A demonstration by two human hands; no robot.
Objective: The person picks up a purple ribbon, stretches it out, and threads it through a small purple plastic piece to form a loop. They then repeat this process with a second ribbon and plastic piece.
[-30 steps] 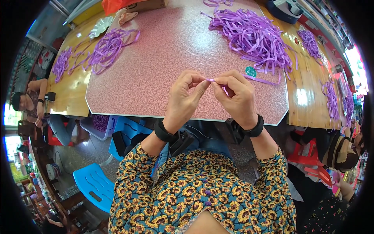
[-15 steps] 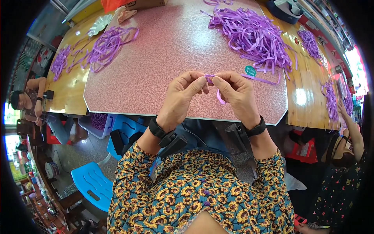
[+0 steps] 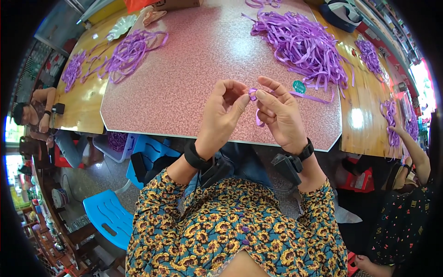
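Over the near part of the pink speckled tabletop (image 3: pixel 184 92), a purple ribbon (image 3: pixel 253 94) is looped into a small ring between my fingertips. My left hand (image 3: pixel 220 115) pinches one side of this loop with thumb and forefinger. From the other side, the thumb and fingers of my right hand (image 3: pixel 282 115) grip the same ribbon, with the forefinger lifted. One tail of it hangs below my right fingers, and another stretch runs right across the table. Beyond my right hand lies a large tangled pile of purple ribbons (image 3: pixel 302 51).
A round green tag (image 3: pixel 299 87) lies by the pile. More purple ribbons (image 3: pixel 127 55) rest at the left, near a scalloped white dish (image 3: pixel 122 27). Blue plastic chairs (image 3: pixel 108 219) stand at lower left. Another person's arm (image 3: pixel 412 150) touches ribbons at the right; someone else sits far left.
My fingers have spread from a tight pinch, and a small ribbon loop now shows between them. My right forefinger has lifted. At the right, the other person's hand has moved left onto nearer ribbons.
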